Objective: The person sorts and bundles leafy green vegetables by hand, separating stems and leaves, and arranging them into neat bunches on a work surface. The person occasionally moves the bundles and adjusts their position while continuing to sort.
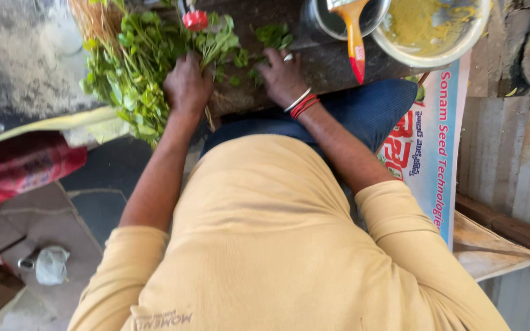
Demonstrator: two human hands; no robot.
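A big bunch of green leafy stalks (131,67) lies on a dark board (326,61) in front of me. My left hand (186,86) is closed around the stems of the bunch near its cut ends. My right hand (283,76), with bangles on the wrist and a ring, rests fingers down on a few loose leaves (271,35) on the board. A small red knob (195,19) on a metal blade stands just beyond the leaves.
A metal pot (338,18) with an orange-handled tool (354,43) and a pale bowl (437,55) holding yellow paste stand at the far right. A printed banner (430,153) lies under my knee. A red sack (19,165) and a mug (47,265) are at left.
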